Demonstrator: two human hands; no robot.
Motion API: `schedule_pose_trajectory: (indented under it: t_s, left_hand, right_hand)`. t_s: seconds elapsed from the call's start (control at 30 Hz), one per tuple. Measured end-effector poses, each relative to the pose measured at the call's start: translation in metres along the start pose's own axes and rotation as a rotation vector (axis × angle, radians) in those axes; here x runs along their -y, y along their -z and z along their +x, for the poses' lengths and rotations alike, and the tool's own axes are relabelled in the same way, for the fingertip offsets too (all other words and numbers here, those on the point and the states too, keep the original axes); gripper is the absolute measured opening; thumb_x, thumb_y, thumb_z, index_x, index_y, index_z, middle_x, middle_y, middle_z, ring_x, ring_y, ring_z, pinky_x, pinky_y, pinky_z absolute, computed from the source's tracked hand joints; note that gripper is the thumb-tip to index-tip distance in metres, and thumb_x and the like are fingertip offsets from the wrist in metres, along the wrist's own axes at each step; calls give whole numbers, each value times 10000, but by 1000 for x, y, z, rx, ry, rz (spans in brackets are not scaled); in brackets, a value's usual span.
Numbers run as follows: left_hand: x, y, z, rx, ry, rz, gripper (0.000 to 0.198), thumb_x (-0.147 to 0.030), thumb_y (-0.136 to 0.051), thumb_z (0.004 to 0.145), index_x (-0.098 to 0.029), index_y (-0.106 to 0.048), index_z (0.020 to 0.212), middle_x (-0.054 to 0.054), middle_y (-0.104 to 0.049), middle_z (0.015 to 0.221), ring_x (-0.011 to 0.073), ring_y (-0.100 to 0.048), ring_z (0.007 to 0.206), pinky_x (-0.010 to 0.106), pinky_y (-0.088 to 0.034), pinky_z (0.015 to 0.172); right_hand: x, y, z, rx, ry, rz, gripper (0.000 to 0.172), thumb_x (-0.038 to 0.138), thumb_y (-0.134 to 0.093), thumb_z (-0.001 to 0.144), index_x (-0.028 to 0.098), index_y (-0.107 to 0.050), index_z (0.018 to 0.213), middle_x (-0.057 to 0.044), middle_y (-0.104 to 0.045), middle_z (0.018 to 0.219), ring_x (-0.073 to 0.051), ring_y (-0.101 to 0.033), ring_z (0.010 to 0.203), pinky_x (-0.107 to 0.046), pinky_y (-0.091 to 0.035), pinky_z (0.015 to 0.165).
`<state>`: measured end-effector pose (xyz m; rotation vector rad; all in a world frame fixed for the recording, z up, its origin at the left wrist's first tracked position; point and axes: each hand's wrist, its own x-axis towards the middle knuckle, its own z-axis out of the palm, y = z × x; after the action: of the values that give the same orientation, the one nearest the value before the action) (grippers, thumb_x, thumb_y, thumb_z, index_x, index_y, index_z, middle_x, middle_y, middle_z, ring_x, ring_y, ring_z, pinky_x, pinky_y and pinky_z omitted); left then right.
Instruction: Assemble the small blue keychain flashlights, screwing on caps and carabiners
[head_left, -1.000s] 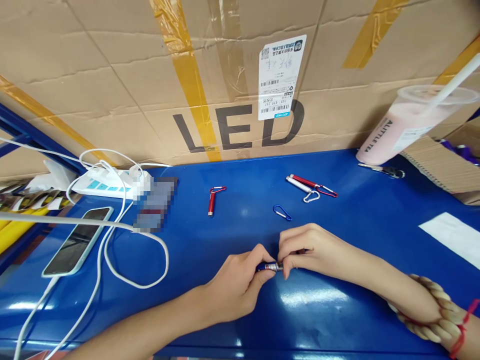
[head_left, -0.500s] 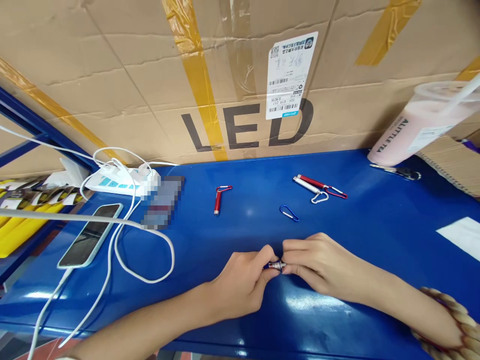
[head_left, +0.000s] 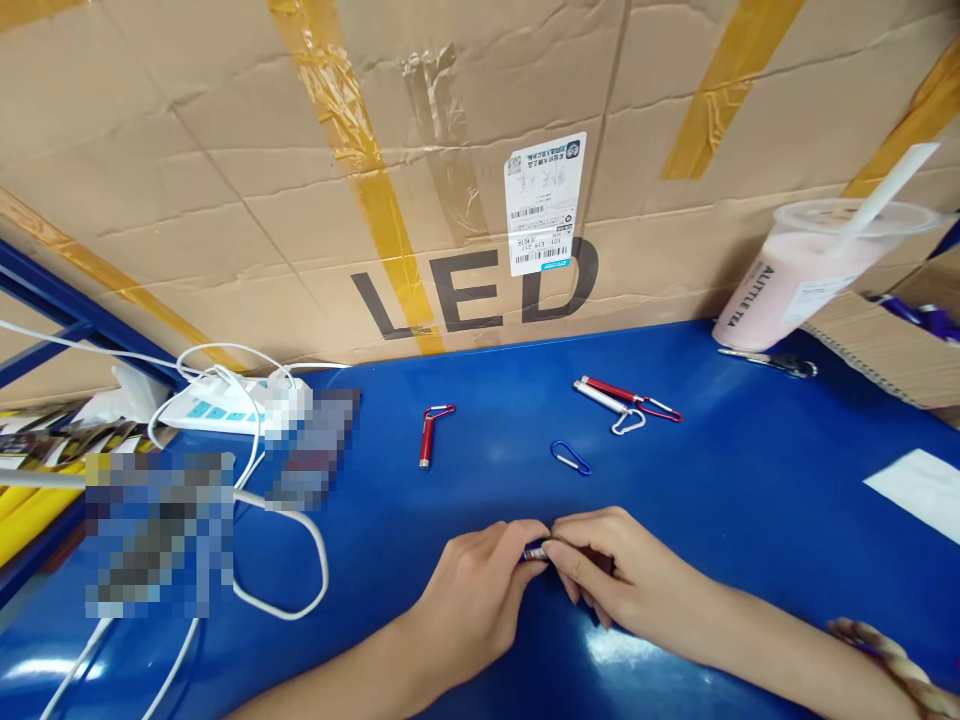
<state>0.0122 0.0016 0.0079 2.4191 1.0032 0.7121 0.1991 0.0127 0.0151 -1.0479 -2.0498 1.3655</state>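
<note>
Low in the middle of the head view, my left hand point(head_left: 480, 590) pinches a small blue-and-silver cylinder point(head_left: 534, 553), mostly covered by fingers. My right hand point(head_left: 619, 570) meets it, its thumb and fingers closed round the cylinder's right end. Further back lies a blue carabiner point(head_left: 571, 458). A red stick with a carabiner point(head_left: 427, 440) is to the left of it. To the right, a silver stick point(head_left: 600, 396) with a silver carabiner rests against another red stick point(head_left: 611, 387) with a red carabiner.
A large cardboard box point(head_left: 285, 200) stands behind the blue table point(head_left: 360, 570). At left are a white power strip point(head_left: 217, 405), looping white cables point(head_left: 324, 570) and blurred flat items. A pink drink cup point(head_left: 780, 285), keys point(head_left: 787, 364) and white paper point(head_left: 919, 490) are at right.
The view has shifted, so the table items sit lower in it. My right hand has turned, its thumb now over the cylinder's end, and less of the cylinder shows.
</note>
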Motion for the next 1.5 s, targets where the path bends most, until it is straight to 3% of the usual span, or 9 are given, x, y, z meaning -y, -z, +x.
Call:
schedule_pose_trajectory:
  t_s: [0.2, 0.37, 0.47, 0.57, 0.7, 0.87, 1.1, 1.3, 1.5]
  left_hand:
    - [1, 1, 0, -17, -33, 77, 198, -129, -316, 945, -165, -450, 1087, 50, -607, 760, 173, -551, 622, 262, -439, 584]
    - [2, 2, 0, -59, 184, -175, 181, -145, -356, 950, -210, -484, 1059, 20, -622, 882, 138, -577, 732, 227, -441, 665]
    - [2, 3, 1, -57, 239, -205, 174, -168, -363, 952, -213, -493, 1059, 1, -598, 815, 121, -540, 663, 212, -417, 620]
    - [2, 4, 2, -30, 202, -211, 164, -174, -350, 956, -194, -501, 1015, 7, -588, 806, 121, -527, 653, 213, -412, 614]
    - [3, 6, 3, 27, 144, -233, 127, -156, -362, 947, -160, -488, 961, 25, -587, 799, 127, -556, 666, 215, -439, 629]
    - [5, 7, 4, -3, -89, -120, 122, -144, -347, 950, -165, -417, 853, 45, -573, 762, 149, -547, 652, 235, -449, 600]
    - [2, 4, 1, -180, -252, 92, 164, -127, -285, 965, -185, -363, 833, 17, -535, 659, 139, -412, 539, 243, -405, 527]
    - [-2, 4, -2, -328, -309, 206, 157, -77, -315, 948, -137, -438, 1026, -1, -490, 623, 126, -386, 519, 222, -384, 491]
    - [3, 6, -1, -293, -306, 291, 210, -40, -362, 912, -119, -472, 1073, 26, -562, 664, 142, -435, 538, 246, -413, 503]
  right_hand:
    - [-1, 4, 3, 4, 7, -80, 435, 350, -391, 970, 133, -550, 627, 14, -535, 582, -43, -471, 483, -149, -354, 481]
    - [-6, 12, 5, -315, 169, -241, 214, 383, -676, 806, 170, -655, 809, 20, -561, 703, -40, -465, 502, -151, -385, 462]
    - [-9, 15, 5, -383, 345, -256, 175, 308, -682, 812, 196, -679, 946, 8, -595, 858, -30, -525, 562, -139, -447, 537]
    - [-10, 18, 5, -384, 465, -327, 91, 215, -609, 871, 203, -694, 904, 13, -610, 872, -51, -583, 701, -146, -463, 648]
    - [-8, 23, 4, -335, 525, -395, 159, 167, -556, 903, 203, -687, 820, 29, -609, 857, -34, -580, 711, -137, -425, 633]
    - [-4, 25, 2, -214, 547, -372, 181, 136, -539, 907, 187, -666, 789, 25, -593, 830, -32, -570, 716, -134, -411, 644]
    - [10, 21, 8, -192, 363, -162, 129, 131, -639, 812, 169, -676, 695, 7, -595, 725, -56, -571, 643, -134, -456, 587]
    - [32, 15, 9, -87, -86, 237, 201, 261, -758, 676, 114, -638, 608, -21, -573, 671, -98, -581, 533, -146, -507, 413]
    - [31, 15, 11, 26, -410, 452, 408, 427, -810, 569, 81, -618, 670, -42, -589, 589, -131, -596, 538, -185, -539, 428]
